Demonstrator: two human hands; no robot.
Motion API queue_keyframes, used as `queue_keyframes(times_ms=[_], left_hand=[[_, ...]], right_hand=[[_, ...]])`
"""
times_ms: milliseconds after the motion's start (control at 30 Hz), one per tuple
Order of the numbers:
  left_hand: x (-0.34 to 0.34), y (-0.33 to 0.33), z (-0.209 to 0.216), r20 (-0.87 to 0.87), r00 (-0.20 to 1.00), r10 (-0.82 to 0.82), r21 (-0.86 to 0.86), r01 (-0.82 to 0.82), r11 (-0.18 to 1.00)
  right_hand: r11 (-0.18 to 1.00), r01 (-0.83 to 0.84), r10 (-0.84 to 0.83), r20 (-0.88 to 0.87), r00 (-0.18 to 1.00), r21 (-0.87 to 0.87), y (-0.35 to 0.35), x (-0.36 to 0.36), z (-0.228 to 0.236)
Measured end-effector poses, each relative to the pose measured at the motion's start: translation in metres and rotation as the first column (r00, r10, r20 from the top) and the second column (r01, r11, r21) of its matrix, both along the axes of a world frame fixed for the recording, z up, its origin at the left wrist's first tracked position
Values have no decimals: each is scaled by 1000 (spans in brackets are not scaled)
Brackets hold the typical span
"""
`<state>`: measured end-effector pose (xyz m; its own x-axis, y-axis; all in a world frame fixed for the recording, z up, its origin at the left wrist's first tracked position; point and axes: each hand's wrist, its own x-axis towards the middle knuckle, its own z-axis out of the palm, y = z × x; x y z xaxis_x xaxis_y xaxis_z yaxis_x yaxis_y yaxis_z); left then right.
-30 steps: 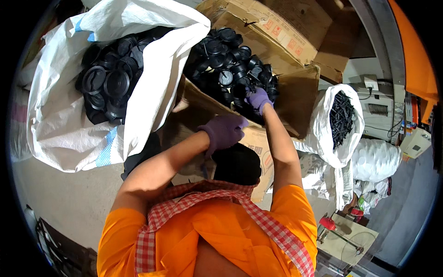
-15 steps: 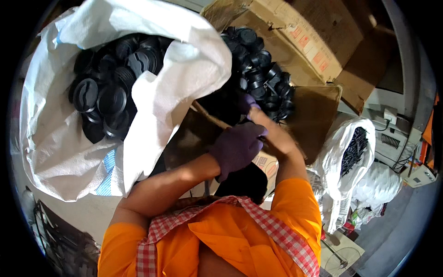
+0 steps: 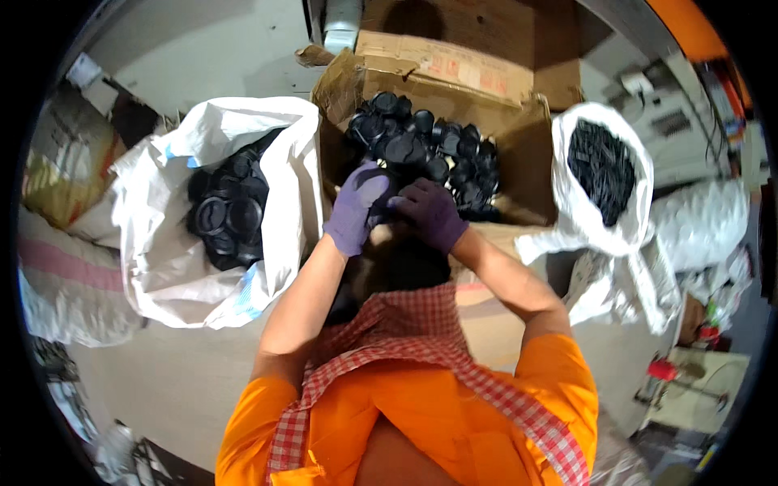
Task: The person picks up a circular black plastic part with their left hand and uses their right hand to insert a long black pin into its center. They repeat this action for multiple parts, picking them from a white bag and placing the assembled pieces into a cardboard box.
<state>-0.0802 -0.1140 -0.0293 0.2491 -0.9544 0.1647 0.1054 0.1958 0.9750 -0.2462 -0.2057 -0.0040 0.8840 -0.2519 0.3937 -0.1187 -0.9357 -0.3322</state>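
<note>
Both my hands wear purple gloves and meet over the near edge of an open cardboard box (image 3: pixel 527 182). My left hand (image 3: pixel 354 206) is closed round a black round plastic cap (image 3: pixel 386 194), its thumb lying across the front. Against the same cap, the bent fingers of my right hand (image 3: pixel 432 212) press from the other side. Whether a second small part sits between them cannot be made out. Beyond the gloves, the box holds a heap of black round plastic parts (image 3: pixel 405 148), several with pale spots between them.
To the left, a white woven sack (image 3: pixel 150 267) holds black ridged caps (image 3: pixel 229 215). On the right, a white bag (image 3: pixel 640 162) contains thin black strips (image 3: pixel 601 170). A filled translucent bag (image 3: pixel 701 219) lies farther right. Red-striped sacking (image 3: pixel 77 271) stands at far left.
My view has swung left to right, so the sack appears smaller and farther off. My right hand has come back from the heap, and both hands now meet at a black cap.
</note>
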Motion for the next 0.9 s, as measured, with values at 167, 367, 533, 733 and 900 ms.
queue_keyframes(times_ms=[167,367,533,733,900], left_hand=[[-9,79,62,-562,817,127,219,-2,976],[-36,145,109,-318,934,-164,150,220,964],[-68,178,146,796,580,-171,-45,339,940],[-97,198,169,980,200,-22,-81,493,866],[-83,214,150,758,549,-353,92,446,890]], right_hand=[[910,232,-381,475,793,343,46,-21,22],[952,41,-186,468,864,303,100,-56,91],[673,26,-17,-20,1000,739,119,-86,114],[146,-114,228,79,970,983,155,-120,82],[673,85,-73,-49,996,735,187,-124,103]])
